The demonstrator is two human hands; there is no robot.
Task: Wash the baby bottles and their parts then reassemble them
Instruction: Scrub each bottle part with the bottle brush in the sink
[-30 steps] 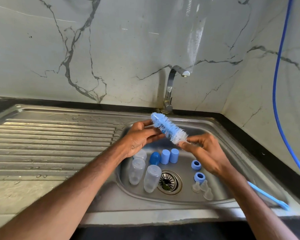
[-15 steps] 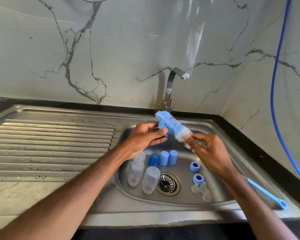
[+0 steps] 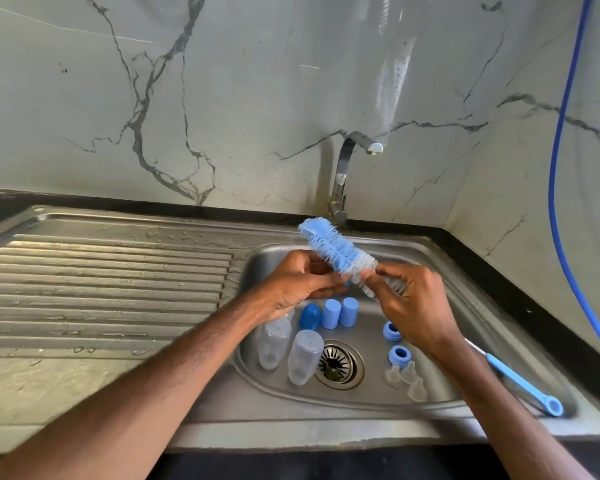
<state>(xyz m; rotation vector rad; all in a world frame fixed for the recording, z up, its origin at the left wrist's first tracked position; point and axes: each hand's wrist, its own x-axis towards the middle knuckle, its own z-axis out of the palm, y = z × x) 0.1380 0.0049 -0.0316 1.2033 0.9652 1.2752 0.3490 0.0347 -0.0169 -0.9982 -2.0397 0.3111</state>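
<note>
Bristly blue-and-white bottle brush (image 3: 329,249) tilted over steel sink (image 3: 471,282); left hand (image 3: 291,285) pinches blue bristles, right hand (image 3: 416,306) pinches white end.

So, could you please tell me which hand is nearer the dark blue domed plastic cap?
Left. The left hand hovers just above the dark blue domed plastic cap; the right hand sits farther right.

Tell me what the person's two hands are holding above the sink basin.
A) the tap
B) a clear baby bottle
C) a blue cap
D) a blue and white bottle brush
D: the left hand and the right hand both grip the bristly bottle brush, while the clear bottles lie untouched in the sink below.
</note>
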